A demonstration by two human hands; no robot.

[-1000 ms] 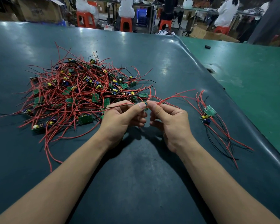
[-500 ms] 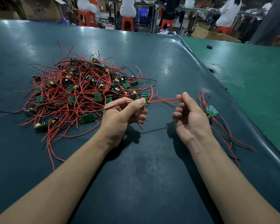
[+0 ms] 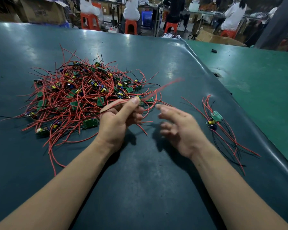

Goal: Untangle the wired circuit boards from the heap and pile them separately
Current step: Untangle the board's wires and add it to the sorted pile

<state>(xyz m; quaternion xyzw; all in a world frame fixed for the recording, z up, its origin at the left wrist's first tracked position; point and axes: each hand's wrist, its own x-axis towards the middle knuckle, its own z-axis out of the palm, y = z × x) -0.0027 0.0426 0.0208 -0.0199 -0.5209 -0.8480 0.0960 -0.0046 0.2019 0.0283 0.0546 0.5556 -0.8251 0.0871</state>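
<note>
A heap of small green circuit boards tangled in red and black wires (image 3: 80, 95) lies on the dark table, left of centre. My left hand (image 3: 118, 120) sits at the heap's near right edge, thumb and fingers pinched on a wired board (image 3: 140, 100) whose red wires (image 3: 163, 88) stick up to the right, blurred by motion. My right hand (image 3: 178, 128) is open, fingers spread, holding nothing, just right of the left hand. A small separate pile of wired boards (image 3: 214, 118) lies to the right of my right hand.
The dark table (image 3: 140, 188) ends in a raised rounded edge on the right, beside a green table (image 3: 256, 77) with a small black object (image 3: 214, 50). Seated people, orange stools and cardboard boxes stand beyond the far edge.
My right hand has let go of the red wires it was pulling taut and opened. The freed wires have sprung upward. My left hand keeps its pinch.
</note>
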